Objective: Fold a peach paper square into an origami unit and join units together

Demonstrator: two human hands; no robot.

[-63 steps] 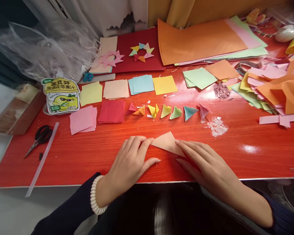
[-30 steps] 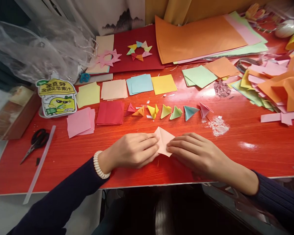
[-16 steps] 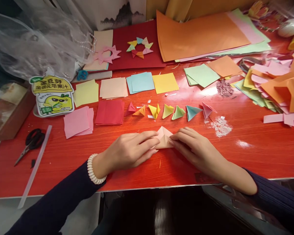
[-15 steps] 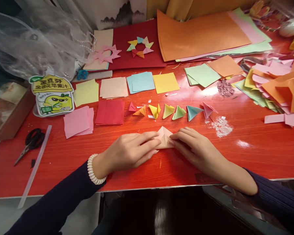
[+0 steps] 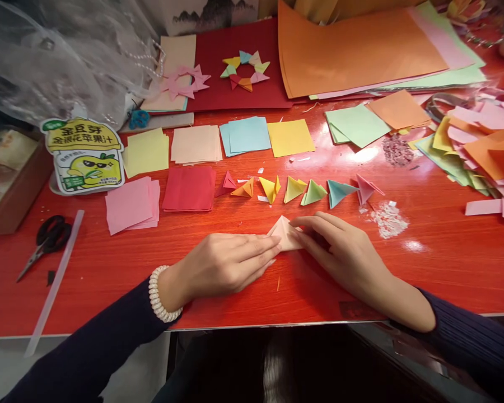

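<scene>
A folded pale pink paper (image 5: 286, 235) with a pointed top lies on the red table between my hands. My left hand (image 5: 231, 260) lies with its fingers stretched and side by side, the fingertips pressing on the paper's left part. At the right corner, the thumb and forefinger of my right hand (image 5: 340, 246) close on the paper's edge. Just beyond the hands runs a row of small folded paper triangles, among them a yellow one (image 5: 270, 189), a green one (image 5: 313, 192), a blue one (image 5: 341, 193) and a pink one (image 5: 366, 189).
Square paper stacks stand behind, such as red (image 5: 189, 189), pink (image 5: 131, 206) and blue (image 5: 246, 136). Scissors (image 5: 46, 243) and a translucent strip (image 5: 55, 282) lie left. Two paper rings, one multicoloured (image 5: 231, 70), sit farther back. Paper scraps (image 5: 493, 145) pile up at right.
My left fingers have slid right, farther over the paper's left side. My right forefinger has lifted and curled at the right corner. The view has shifted slightly.
</scene>
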